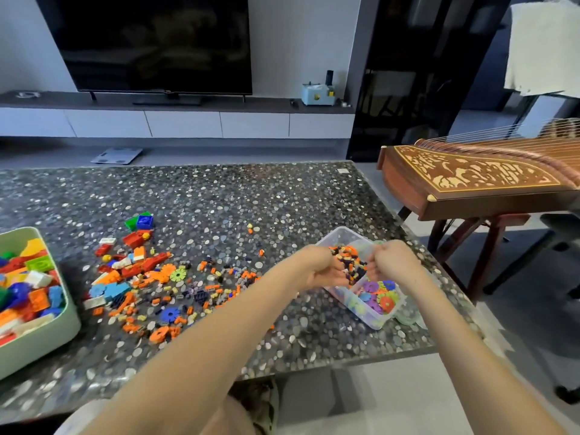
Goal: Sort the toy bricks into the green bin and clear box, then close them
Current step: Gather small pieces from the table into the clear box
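A: Clear box [344,236] position?
B: Near the counter's [251,189] right edge, open room behind it; small bricks [349,255] and coloured discs [380,293] inside. Your left hand [320,267] and right hand [393,262] curl fingers above it; cannot tell if they grip anything.

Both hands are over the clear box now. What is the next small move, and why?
Probably open the left hand and right hand to drop any small pieces: both hover curled over the clear box, while many loose bricks wait on the table.
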